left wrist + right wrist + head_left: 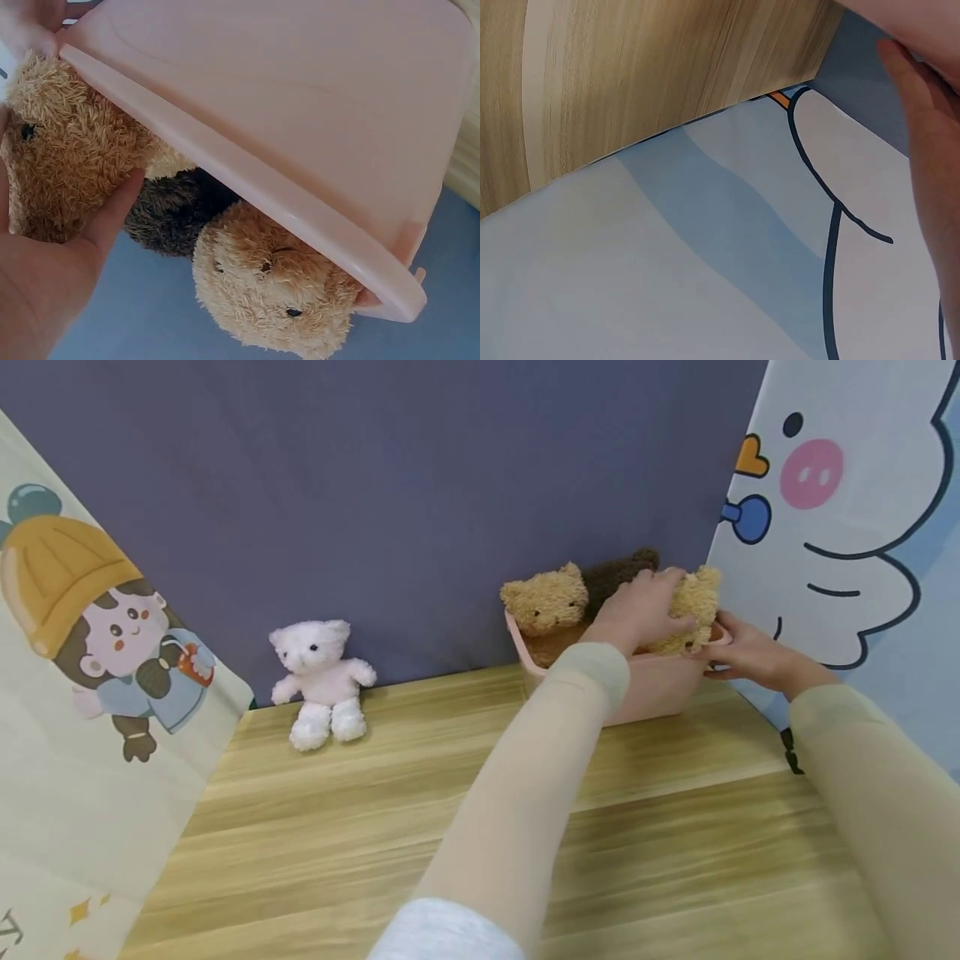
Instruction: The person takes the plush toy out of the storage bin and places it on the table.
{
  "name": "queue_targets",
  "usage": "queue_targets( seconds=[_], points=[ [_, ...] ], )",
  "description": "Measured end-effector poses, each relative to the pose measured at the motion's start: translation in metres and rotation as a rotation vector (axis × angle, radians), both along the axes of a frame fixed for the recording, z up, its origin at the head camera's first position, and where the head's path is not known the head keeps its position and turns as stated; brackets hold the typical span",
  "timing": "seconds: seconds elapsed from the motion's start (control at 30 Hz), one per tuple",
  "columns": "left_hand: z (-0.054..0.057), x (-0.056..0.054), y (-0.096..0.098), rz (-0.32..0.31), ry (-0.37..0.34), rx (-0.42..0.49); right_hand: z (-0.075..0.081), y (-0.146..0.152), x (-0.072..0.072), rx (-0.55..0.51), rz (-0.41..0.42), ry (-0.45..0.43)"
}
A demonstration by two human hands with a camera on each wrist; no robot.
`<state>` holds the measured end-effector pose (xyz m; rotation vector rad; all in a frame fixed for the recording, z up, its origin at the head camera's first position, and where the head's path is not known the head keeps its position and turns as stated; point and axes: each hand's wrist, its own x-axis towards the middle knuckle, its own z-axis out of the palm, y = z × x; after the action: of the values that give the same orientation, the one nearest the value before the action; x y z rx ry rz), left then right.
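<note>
A pink bin (651, 687) stands on the table against the back wall, with stuffed bears sticking out over its rim. My left hand (643, 606) holds the light brown bear (701, 597) at the bin's right end, thumb and fingers around its head, as the left wrist view also shows. Another light brown bear (546, 602) leans at the left end, its face outward. Between the two lies a dark brown plush toy (611, 578), partly hidden by my left hand. At the bin's right rim, my right hand (756, 653) grips the edge; its fingertips are partly hidden.
A white and pale pink stuffed bear (324, 681) sits on the wood-grain table (360, 827), propped against the dark back wall (375, 510). Printed panels with cartoon figures stand along the left and right sides.
</note>
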<state>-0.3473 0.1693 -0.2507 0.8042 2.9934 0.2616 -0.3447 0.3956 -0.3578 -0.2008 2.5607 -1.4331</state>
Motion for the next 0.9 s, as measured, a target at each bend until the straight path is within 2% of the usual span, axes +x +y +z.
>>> queue_targets(
  seconds=[0.47, 0.53, 0.77, 0.9],
  points=[
    [-0.003, 0.002, 0.003, 0.024, 0.006, -0.009, 0.001, -0.002, 0.001, 0.008, 0.010, -0.002],
    [-0.004, 0.003, 0.002, 0.035, 0.005, 0.010, 0.001, -0.002, 0.000, 0.008, 0.015, 0.002],
    [-0.003, 0.010, 0.001, 0.096, -0.015, 0.162, 0.002, -0.004, 0.000, -0.008, 0.004, 0.013],
    [0.005, 0.015, 0.001, 0.115, -0.015, 0.229, 0.006, -0.001, 0.003, 0.021, 0.014, -0.002]
  ],
)
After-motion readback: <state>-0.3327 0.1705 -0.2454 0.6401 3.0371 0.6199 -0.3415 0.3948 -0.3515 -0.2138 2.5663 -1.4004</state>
